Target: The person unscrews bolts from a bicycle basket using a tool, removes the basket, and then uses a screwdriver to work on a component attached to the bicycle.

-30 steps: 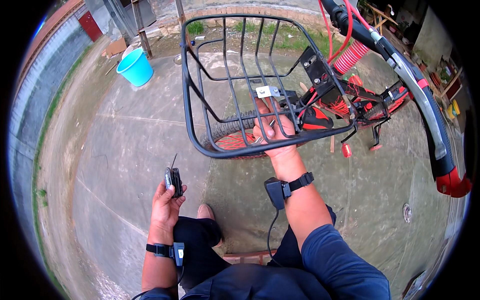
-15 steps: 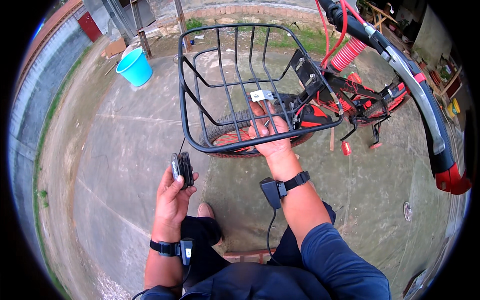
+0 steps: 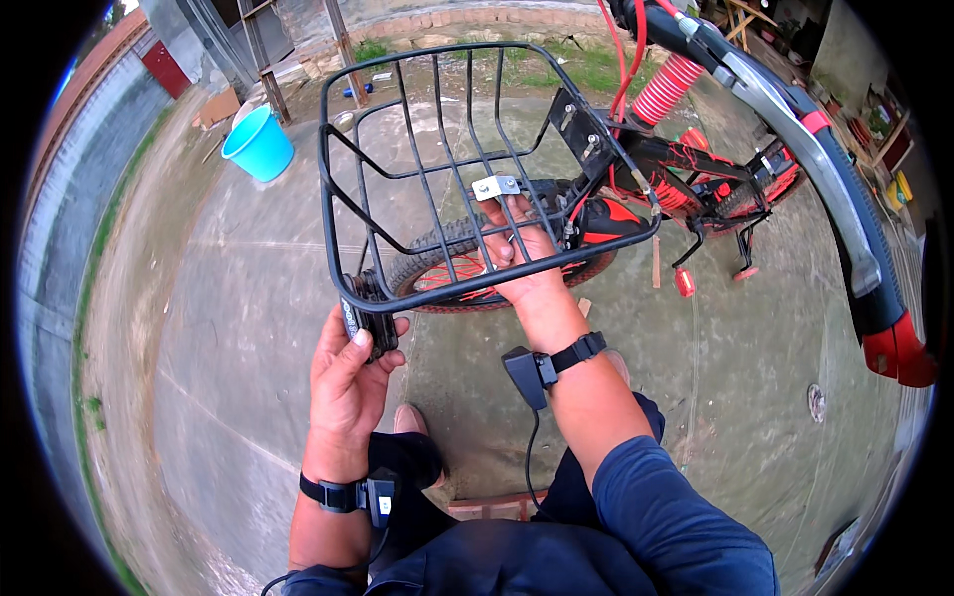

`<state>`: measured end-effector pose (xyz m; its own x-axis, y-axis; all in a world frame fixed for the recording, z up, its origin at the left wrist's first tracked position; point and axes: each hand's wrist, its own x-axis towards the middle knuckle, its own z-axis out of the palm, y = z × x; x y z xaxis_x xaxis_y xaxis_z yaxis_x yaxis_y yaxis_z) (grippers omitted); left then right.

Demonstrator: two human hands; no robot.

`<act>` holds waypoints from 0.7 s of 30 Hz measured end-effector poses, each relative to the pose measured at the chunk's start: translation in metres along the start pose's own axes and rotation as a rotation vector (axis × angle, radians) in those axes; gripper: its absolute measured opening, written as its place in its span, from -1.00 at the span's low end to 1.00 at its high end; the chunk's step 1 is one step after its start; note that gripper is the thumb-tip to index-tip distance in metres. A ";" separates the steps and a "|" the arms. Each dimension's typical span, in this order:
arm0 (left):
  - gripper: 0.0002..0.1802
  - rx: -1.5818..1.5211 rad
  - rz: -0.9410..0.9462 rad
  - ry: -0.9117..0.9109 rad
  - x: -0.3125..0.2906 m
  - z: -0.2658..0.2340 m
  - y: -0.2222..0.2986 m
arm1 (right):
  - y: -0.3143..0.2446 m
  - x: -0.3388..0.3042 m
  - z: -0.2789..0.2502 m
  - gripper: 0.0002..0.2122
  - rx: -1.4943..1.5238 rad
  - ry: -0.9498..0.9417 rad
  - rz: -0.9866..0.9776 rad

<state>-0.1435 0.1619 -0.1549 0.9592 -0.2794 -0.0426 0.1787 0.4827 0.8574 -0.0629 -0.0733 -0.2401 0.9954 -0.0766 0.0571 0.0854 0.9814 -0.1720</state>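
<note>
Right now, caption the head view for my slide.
Left hand holding a multitool, right hand at the bracket on the basket.

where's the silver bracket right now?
Head view, upper middle: the silver bracket is on the bars of the black basket, right hand just below it in the picture.

The person wore a dark navy fabric shirt (image 3: 497, 561) with a short sleeve (image 3: 664, 487). Forward of the shirt were black trousers (image 3: 405, 455) and a dusty-pink shoe (image 3: 409, 419). Farther from the shirt, a black buckled right wrist strap (image 3: 576, 352) carried a boxy black module (image 3: 523, 375) with a thin cable; nearer it, a similar left wrist strap (image 3: 333, 495) carried a white-labelled module (image 3: 380, 502), also cabled.
</note>
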 end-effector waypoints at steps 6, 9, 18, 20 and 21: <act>-0.44 -0.002 0.111 0.018 0.001 0.012 0.007 | -0.002 0.005 -0.013 -0.83 -0.005 0.040 -0.010; -0.43 -0.034 0.181 0.012 -0.001 0.021 0.022 | 0.004 0.008 -0.009 -0.83 -0.013 0.035 -0.012; -0.47 -0.002 0.220 0.010 0.012 0.066 0.044 | -0.001 0.007 -0.006 -0.86 -0.099 0.046 -0.011; -0.56 0.060 0.215 0.081 0.016 0.074 0.045 | -0.001 0.006 -0.005 -0.87 -0.120 0.021 -0.030; -0.60 0.090 0.210 0.115 0.017 0.078 0.045 | -0.002 0.003 -0.004 -0.87 -0.143 0.020 -0.030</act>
<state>-0.1362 0.1138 -0.0766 0.9928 -0.0818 0.0880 -0.0429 0.4426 0.8957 -0.0597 -0.0764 -0.2437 0.9929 -0.1101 0.0449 0.1186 0.9437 -0.3088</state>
